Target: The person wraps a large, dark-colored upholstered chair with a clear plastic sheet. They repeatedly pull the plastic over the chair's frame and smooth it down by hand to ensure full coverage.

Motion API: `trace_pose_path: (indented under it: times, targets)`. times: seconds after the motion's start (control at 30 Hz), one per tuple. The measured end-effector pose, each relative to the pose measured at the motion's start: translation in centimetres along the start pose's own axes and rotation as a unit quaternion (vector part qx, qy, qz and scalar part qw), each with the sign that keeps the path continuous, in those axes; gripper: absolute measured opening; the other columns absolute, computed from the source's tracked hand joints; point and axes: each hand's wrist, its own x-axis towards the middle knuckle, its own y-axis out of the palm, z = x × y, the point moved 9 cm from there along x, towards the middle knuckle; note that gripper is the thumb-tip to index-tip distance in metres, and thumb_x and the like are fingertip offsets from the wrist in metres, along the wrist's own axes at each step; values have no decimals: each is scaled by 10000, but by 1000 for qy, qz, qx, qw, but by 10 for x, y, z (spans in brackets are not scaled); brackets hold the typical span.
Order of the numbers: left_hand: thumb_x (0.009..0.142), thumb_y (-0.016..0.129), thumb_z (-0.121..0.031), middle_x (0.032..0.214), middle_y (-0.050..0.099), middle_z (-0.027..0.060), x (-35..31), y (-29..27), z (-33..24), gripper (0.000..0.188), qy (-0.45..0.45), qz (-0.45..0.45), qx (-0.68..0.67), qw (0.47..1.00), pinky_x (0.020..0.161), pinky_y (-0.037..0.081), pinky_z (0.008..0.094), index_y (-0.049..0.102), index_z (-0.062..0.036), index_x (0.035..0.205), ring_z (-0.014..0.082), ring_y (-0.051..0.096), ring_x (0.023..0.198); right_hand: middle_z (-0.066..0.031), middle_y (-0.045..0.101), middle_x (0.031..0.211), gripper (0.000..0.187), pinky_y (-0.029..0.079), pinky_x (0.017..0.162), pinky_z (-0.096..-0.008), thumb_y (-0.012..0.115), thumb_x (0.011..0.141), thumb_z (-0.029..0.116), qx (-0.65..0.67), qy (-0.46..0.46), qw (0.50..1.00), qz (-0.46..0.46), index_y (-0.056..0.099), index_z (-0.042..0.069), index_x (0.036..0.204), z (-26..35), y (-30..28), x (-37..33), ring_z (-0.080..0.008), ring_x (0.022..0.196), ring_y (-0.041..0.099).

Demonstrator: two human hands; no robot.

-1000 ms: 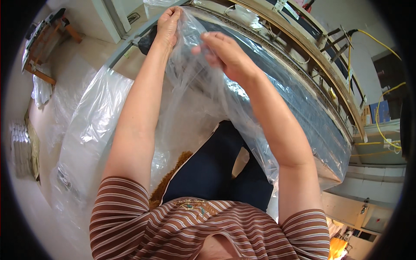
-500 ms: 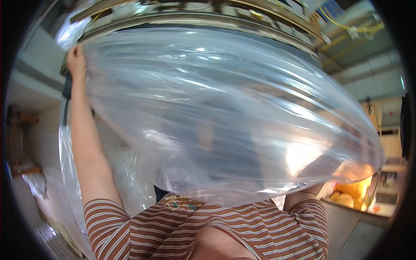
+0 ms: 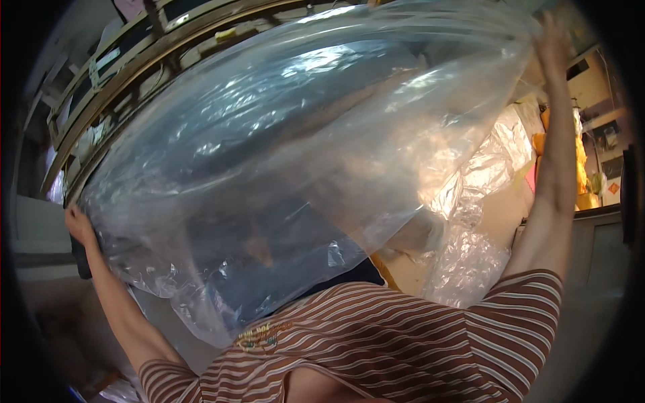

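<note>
One film (image 3: 269, 148) is spread wide, not yet flat; your left hand (image 3: 80, 226) pinches its left end, right hand (image 3: 552, 48) opposite, grip too blurred to tell.

L hand (image 3: 80, 226): curled, thumb side up, at far L. R hand (image 3: 553, 50): extended farther fwd, upper R, motion-blurred; grip state unclear. Arms spread wide: L forearm (image 3: 115, 295) angled outward, R forearm (image 3: 556, 161) approx. straight fwd.

No text is readable; the emblem (image 3: 261, 337) on the striped shirt (image 3: 376, 329) is too blurred.
</note>
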Motion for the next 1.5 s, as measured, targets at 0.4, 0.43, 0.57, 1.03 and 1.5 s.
trace_pose_path:
  times: [0.4, 0.43, 0.57, 1.03, 1.5]
  targets:
    - [980, 428, -248, 1153, 562, 245, -61, -88, 144, 389, -19, 147, 289, 946, 901, 423, 428, 506, 52, 1215, 397, 527, 1075, -258, 459, 1359, 896, 334, 1026, -483, 609, 742, 687, 488, 31, 720, 493, 414, 101, 1391, 293, 198, -155, -356, 1310, 403]
    - [983, 429, -245, 1154, 562, 243, -57, -90, 143, 385, -11, 134, 291, 947, 897, 425, 426, 506, 51, 1217, 396, 527, 1075, -253, 542, 1269, 869, 342, 1005, -519, 515, 789, 712, 455, 108, 671, 576, 451, 55, 1354, 297, 213, -145, -347, 1249, 478]
    - [987, 443, -254, 1180, 556, 230, -50, -87, 135, 383, -20, 117, 276, 954, 891, 432, 413, 502, 35, 1231, 386, 526, 1085, -140, 600, 1230, 619, 387, 928, -545, 490, 888, 534, 139, 100, 802, 572, 535, 65, 1290, 277, 211, -99, -263, 1161, 558]
    - [939, 520, -301, 1118, 631, 176, -29, -151, 182, 348, -111, 11, 215, 970, 884, 443, 391, 609, -30, 1138, 343, 583, 1038, -108, 453, 1400, 442, 312, 1071, -453, 432, 967, 350, 585, -195, 770, 165, 506, 72, 1302, 424, -4, -116, -300, 1315, 383]
    - [894, 649, -340, 1244, 570, 37, -144, -348, 203, 488, -395, 26, -286, 873, 943, 427, 276, 536, -75, 1287, 163, 524, 1130, -35, 618, 814, 186, 455, 694, -297, 657, 853, 201, 657, -18, 717, 232, 616, 24, 893, 435, 65, -74, -175, 750, 571]
